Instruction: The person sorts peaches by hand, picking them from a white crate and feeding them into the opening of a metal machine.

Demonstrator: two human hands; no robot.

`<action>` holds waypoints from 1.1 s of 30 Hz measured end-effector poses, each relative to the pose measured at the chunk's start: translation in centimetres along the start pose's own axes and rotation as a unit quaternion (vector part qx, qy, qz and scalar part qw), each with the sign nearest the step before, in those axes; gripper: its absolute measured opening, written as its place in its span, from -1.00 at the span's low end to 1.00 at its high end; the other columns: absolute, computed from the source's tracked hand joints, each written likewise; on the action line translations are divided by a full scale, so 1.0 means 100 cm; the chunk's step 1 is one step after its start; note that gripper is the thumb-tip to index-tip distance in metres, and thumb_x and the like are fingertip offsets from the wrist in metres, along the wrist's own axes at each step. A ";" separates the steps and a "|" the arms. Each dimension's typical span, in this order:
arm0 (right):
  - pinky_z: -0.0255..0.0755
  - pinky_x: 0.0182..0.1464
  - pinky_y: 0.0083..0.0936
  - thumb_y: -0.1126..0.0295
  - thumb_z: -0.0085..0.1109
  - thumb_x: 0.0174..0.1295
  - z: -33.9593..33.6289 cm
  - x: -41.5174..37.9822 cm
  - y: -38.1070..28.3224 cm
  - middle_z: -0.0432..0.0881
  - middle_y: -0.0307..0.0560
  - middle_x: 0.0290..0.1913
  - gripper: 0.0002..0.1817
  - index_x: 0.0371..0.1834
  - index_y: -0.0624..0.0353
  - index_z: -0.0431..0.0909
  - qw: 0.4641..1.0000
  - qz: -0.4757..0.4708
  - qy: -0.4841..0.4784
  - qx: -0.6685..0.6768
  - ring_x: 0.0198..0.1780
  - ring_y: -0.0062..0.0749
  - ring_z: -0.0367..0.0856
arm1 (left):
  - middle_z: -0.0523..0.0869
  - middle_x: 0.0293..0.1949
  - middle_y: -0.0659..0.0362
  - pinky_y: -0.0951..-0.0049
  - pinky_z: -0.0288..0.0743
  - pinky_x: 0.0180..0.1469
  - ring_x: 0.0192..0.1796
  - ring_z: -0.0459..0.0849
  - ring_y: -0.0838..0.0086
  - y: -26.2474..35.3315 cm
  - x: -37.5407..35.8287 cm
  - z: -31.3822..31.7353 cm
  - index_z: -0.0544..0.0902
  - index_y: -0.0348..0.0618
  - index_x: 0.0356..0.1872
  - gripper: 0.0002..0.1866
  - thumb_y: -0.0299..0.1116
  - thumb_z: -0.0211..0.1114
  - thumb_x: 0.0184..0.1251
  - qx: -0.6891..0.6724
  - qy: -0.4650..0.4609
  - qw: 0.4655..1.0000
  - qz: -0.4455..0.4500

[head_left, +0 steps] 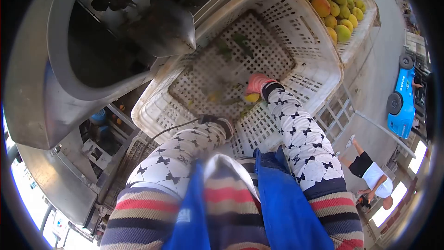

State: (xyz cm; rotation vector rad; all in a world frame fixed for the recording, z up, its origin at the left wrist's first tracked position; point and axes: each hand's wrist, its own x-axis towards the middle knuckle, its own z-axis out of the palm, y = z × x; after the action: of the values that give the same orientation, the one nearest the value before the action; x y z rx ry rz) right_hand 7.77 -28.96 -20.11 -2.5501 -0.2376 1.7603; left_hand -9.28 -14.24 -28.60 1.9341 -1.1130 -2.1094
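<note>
A large white perforated crate (314,55) lies in front of me, with some green leaves (241,44) and bits of debris on its bottom. My right hand (258,84), in a pinkish-red glove, reaches into the crate, its fingers round a yellow fruit (252,97) that shows below them. My left hand (219,124) is at the near left part of the crate; it looks dark and blurred, and its fingers cannot be made out. A thin dark cable runs from near that wrist to the lower left.
A metal machine with a dark opening (104,41) stands at the left. Another crate full of yellow-green mangoes (340,7) is at the upper right. A metal rack (340,111), a blue vehicle (401,97) and a person in a white shirt (373,176) are at the right.
</note>
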 end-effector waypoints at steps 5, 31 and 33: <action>0.59 -0.07 -0.33 0.09 0.34 0.08 -0.035 -0.031 0.027 0.70 0.08 -0.04 -0.35 0.16 0.35 0.56 0.795 -0.279 -0.005 0.539 -0.10 -0.22 0.70 | 0.77 -0.11 0.12 0.27 0.55 0.00 -0.08 0.71 0.32 -0.015 -0.002 -0.002 0.75 -0.04 -0.11 -0.62 -0.15 0.45 0.03 -0.022 -0.017 1.000 -0.008; 0.49 0.05 -0.10 0.05 0.19 0.22 -0.131 -0.183 -0.185 0.54 0.17 0.06 -0.53 0.09 0.10 0.48 0.736 -0.219 0.623 0.148 0.03 0.11 0.57 | 0.70 -0.17 0.05 0.32 0.63 -0.09 -0.19 0.71 0.31 0.016 -0.313 0.018 0.43 -0.17 0.25 -0.39 0.09 0.20 0.40 -0.748 0.399 0.281 0.449; 0.49 0.03 -0.08 0.12 0.17 0.24 -0.133 -0.169 -0.196 0.54 0.21 0.05 -0.58 0.05 0.15 0.49 0.698 -0.208 0.678 0.097 -0.01 0.14 0.58 | 0.70 -0.18 0.05 0.33 0.64 -0.12 -0.20 0.71 0.31 0.013 -0.313 0.018 0.44 -0.18 0.23 -0.39 0.11 0.18 0.40 -0.745 0.425 0.272 0.436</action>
State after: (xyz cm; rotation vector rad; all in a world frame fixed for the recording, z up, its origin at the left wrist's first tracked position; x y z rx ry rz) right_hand 12.17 -11.26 2.59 -2.5428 -0.4262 -0.4249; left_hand -4.99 1.42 -1.73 0.5698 0.3135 -0.3552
